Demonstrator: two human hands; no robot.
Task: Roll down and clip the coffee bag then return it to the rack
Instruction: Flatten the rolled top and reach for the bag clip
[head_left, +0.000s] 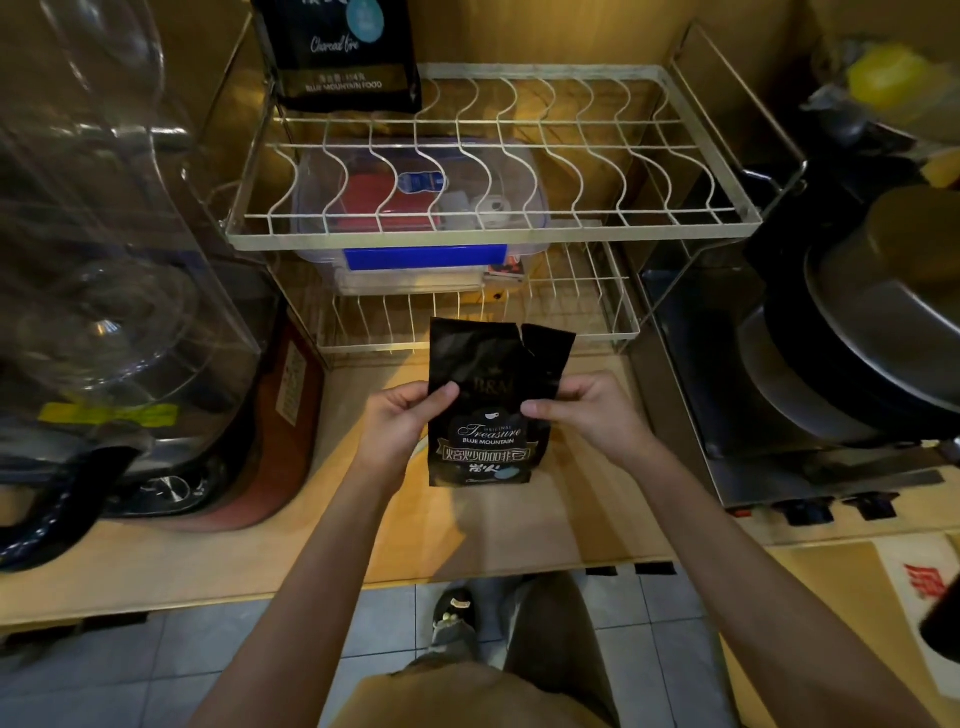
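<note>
A black coffee bag (485, 415) with "Treasure Blue Mountain" lettering is held upright above the wooden counter, in front of the rack. Its top is torn open and unrolled. My left hand (402, 423) grips the bag's left edge, thumb on the front. My right hand (584, 410) grips its right edge the same way. The white two-tier wire rack (493, 236) stands just behind the bag. No clip is visible.
A second black coffee bag (343, 52) stands on the rack's top tier at back left. A clear plastic box (421, 260) sits on the lower tier. A clear-domed appliance (119, 312) is left; stacked metal pans (857, 353) are right.
</note>
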